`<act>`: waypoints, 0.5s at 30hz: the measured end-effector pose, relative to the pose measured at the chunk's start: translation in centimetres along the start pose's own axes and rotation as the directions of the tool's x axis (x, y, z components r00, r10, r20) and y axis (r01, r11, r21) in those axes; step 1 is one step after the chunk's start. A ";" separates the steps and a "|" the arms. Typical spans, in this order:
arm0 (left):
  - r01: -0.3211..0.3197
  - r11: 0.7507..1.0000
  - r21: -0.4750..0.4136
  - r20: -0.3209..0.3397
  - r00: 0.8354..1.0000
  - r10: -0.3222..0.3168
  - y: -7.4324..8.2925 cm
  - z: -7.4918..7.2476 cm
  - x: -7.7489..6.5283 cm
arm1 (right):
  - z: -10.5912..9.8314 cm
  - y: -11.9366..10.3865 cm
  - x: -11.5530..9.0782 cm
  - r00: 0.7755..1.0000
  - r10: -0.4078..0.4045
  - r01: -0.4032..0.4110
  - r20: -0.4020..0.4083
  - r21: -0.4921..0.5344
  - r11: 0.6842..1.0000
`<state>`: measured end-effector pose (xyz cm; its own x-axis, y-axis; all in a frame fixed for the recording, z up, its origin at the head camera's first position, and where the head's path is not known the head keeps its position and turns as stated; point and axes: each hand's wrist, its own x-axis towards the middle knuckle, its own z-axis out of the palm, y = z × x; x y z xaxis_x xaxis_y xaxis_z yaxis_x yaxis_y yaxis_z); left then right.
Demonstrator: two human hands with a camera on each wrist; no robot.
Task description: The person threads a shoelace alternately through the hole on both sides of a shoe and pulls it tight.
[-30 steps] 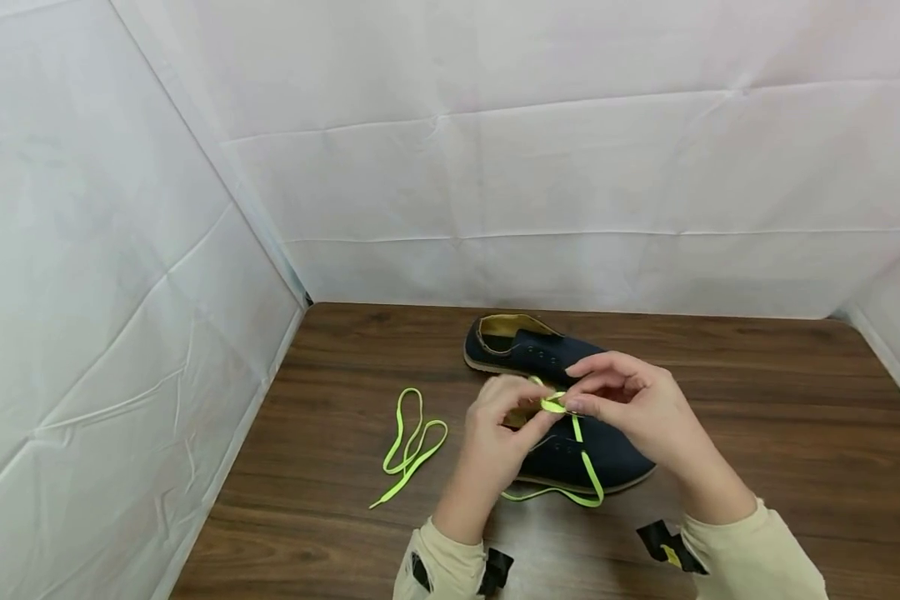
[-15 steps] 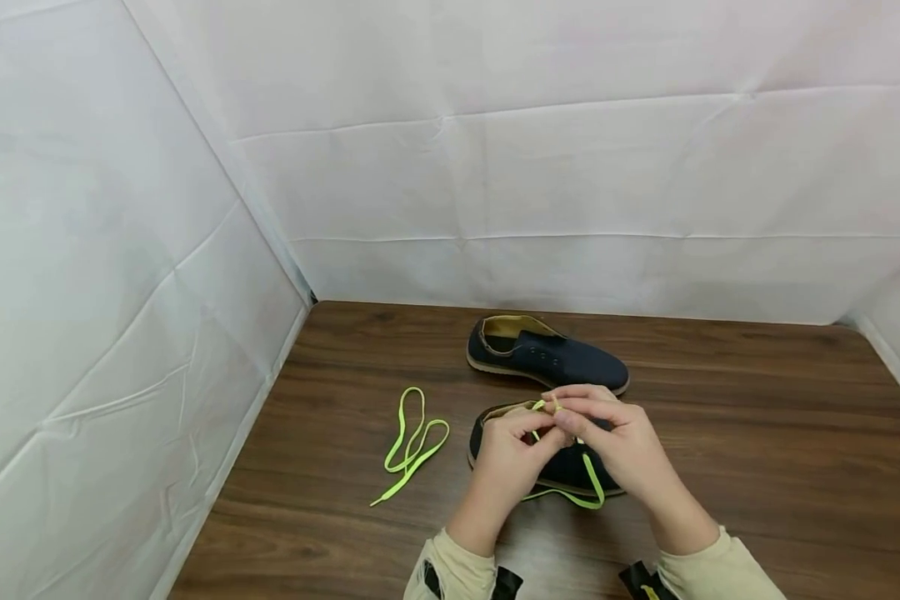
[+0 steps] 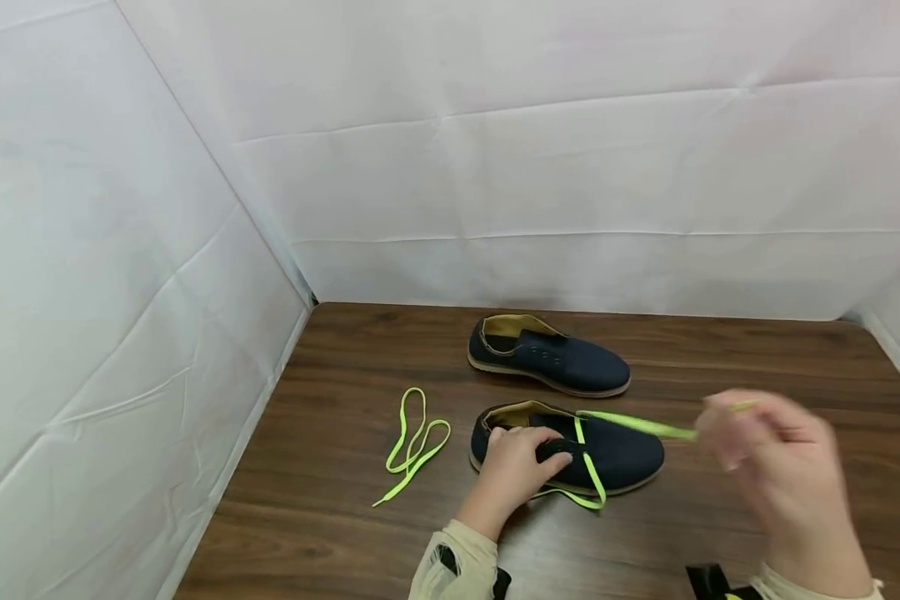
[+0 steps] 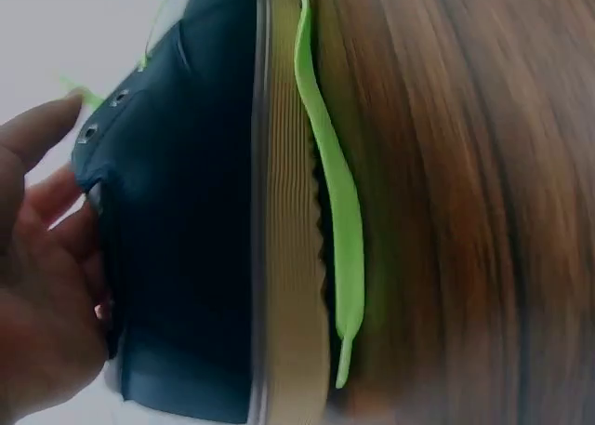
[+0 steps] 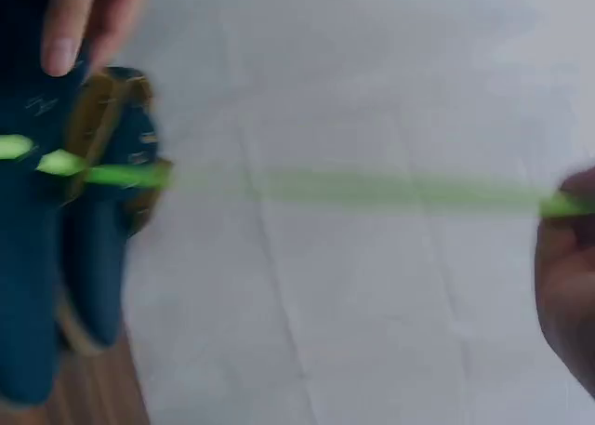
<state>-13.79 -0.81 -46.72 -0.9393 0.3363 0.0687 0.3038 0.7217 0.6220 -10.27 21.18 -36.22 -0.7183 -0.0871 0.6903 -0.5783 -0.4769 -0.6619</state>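
The near navy shoe (image 3: pixel 622 454) lies on the table with a neon-yellow shoelace (image 3: pixel 637 423) through its eyelets. My left hand (image 3: pixel 516 467) holds the shoe by the near edge of its opening, fingers inside and thumb by the eyelets (image 4: pixel 119 98). To the right of the toe, my blurred right hand (image 3: pixel 776 475) pinches the lace and stretches it out from the shoe. In the right wrist view the lace (image 5: pixel 353 191) runs nearly straight to that hand (image 5: pixel 567 276). The other lace end (image 4: pixel 346 276) lies along the near side of the sole.
A second navy shoe (image 3: pixel 570 362), with no lace in it, stands just behind. To the left, a loose neon-yellow lace (image 3: pixel 412 450) lies looped on the wooden table (image 3: pixel 330 358). White cloth walls (image 3: pixel 495 167) stand at the back and sides.
Both hands were together over the near shoe, working the lace. The right hand has since moved off to the right, drawing the lace out; the left hand has lowered onto the shoe's opening.
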 end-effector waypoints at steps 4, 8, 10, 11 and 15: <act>0.052 0.996 -0.071 0.028 0.998 -0.050 -0.5 0.5 0.2 | 0.2 2.5 -2.0 0.902 0.431 -0.333 0.020 -0.604 0.724; 0.127 0.964 -0.234 0.043 0.992 -0.120 -0.8 0.6 0.3 | -0.1 6.4 -3.5 0.736 0.677 -0.458 -0.016 -0.747 0.481; 0.139 0.951 -0.275 0.048 0.990 -0.131 -0.8 0.7 0.4 | -0.4 7.6 -4.1 0.682 0.728 -0.501 -0.074 -0.772 0.391; 0.138 0.949 -0.283 0.048 0.990 -0.130 -0.8 0.7 0.4 | -0.4 8.0 -4.3 0.667 0.737 -0.520 -0.106 -0.775 0.359; 0.142 0.949 -0.281 0.052 0.990 -0.133 -0.8 0.7 0.4 | -0.7 8.7 -5.0 0.665 0.727 -0.578 -0.173 -0.736 0.353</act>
<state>-14.36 -0.88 -47.72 -0.9616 0.2688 -0.0553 0.1102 0.5628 0.8192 -12.02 18.09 -45.67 -0.9648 -0.2528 -0.0728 -0.0737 0.5253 -0.8477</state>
